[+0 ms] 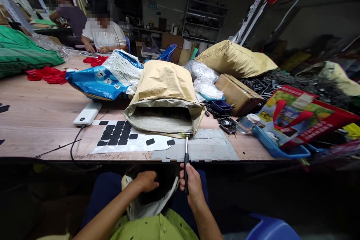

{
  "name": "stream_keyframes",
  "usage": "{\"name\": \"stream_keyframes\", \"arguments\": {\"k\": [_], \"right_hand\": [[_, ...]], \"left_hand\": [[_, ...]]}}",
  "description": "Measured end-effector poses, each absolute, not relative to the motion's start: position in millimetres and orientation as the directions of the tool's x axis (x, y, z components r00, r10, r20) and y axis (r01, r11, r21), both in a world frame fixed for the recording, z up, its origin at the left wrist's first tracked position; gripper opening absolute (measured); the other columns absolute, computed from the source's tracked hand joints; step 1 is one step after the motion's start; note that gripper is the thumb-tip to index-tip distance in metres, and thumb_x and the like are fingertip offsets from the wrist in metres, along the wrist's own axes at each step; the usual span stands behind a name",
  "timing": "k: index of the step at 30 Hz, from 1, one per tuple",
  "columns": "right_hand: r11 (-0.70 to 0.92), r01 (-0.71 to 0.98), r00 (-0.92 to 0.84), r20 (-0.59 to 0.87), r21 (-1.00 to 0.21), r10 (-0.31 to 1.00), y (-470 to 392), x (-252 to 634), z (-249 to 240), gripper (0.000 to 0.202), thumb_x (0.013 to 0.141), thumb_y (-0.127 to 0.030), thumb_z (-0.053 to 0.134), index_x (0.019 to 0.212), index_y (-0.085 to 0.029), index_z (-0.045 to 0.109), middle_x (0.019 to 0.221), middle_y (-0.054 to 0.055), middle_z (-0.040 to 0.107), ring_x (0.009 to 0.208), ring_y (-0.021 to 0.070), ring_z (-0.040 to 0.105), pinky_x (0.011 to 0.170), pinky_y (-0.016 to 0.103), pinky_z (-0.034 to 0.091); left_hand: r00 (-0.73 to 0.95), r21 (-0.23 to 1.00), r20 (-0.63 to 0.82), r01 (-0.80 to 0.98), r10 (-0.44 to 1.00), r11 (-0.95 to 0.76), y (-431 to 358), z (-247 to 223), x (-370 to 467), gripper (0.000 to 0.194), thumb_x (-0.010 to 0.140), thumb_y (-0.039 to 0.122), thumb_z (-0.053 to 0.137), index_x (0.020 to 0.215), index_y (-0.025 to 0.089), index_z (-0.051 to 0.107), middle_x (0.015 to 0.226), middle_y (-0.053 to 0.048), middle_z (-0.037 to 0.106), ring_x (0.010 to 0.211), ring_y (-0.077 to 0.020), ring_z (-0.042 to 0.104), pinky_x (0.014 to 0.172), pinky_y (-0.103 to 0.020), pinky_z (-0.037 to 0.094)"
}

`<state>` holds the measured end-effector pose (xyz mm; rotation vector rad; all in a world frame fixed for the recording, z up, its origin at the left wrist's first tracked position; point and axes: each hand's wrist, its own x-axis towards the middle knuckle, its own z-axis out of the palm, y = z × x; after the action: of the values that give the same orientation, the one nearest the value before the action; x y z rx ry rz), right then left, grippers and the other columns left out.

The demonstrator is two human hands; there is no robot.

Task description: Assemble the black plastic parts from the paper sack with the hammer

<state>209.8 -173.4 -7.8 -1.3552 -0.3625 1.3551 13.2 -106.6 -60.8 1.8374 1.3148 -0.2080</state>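
Observation:
My right hand (194, 185) is wrapped around the black handle of a small hammer (186, 157). The hammer stands nearly upright in view, its metal head with a yellowish end over the table's front edge, by the mouth of a tan paper sack (168, 80). That sack lies on the table, its dark opening facing me. My left hand (147, 181) reaches into an open whitish sack (165, 204) on my lap; its fingertips are lost in the dark interior. A grey plate (216, 144) lies under the hammer head. Beside it, a white sheet (143, 144) carries several black rounded pieces (122, 137).
A white power bank (87, 113) with a cable lies left. A blue-and-white bag (104, 78) and red strips (50, 75) are behind. A cardboard box (237, 93), a jar (249, 123) and a blue tray (278, 146) stand right. Two people sit at the far left.

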Motion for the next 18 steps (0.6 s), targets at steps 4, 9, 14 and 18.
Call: {"name": "stream_keyframes", "arguments": {"k": [4,9,14,18], "right_hand": [[-0.316,-0.468,0.294,-0.483,-0.825,0.825,-173,209,-9,0.062,0.067,-0.071,0.075,0.094,-0.017,0.062,0.059,-0.006,0.054,0.040,0.0049,0.039,0.034,0.017,0.029],[-0.338,-0.468,0.284,-0.501,-0.817,0.818,-173,210,-6,0.064,0.065,-0.073,0.074,0.093,-0.017,0.062,0.059,-0.006,0.053,0.041,0.0046,0.039,0.034,0.017,0.028],[-0.353,-0.452,0.280,-0.506,-0.819,0.816,-173,213,-7,0.068,0.064,-0.077,0.072,0.093,-0.017,0.062,0.058,-0.006,0.052,0.040,0.0045,0.037,0.033,0.017,0.028],[-0.359,-0.437,0.271,-0.501,-0.825,0.822,-174,214,-10,0.070,0.065,-0.080,0.070,0.094,-0.016,0.062,0.058,-0.006,0.052,0.040,0.0044,0.036,0.032,0.017,0.028]], "left_hand": [[0.771,0.831,-0.504,0.556,0.390,-0.027,-66,8,29,0.036,0.085,0.052,0.059,0.097,0.021,0.072,0.077,-0.004,0.074,0.054,-0.0150,0.061,0.053,-0.024,0.046],[0.439,0.838,-0.145,0.531,0.887,-0.125,31,52,59,0.036,0.090,0.045,0.054,0.099,0.015,0.071,0.075,-0.006,0.072,0.067,-0.0175,0.064,0.060,-0.025,0.046],[0.037,0.578,0.036,0.814,0.999,-0.051,107,48,79,0.034,0.093,0.037,0.051,0.120,0.023,0.066,0.109,-0.013,0.073,0.100,-0.0286,0.068,0.081,-0.036,0.049],[-0.046,0.399,0.013,0.916,0.999,0.037,134,41,87,0.029,0.092,0.035,0.051,0.110,0.021,0.069,0.111,-0.017,0.072,0.104,-0.0323,0.068,0.083,-0.039,0.050]]}}
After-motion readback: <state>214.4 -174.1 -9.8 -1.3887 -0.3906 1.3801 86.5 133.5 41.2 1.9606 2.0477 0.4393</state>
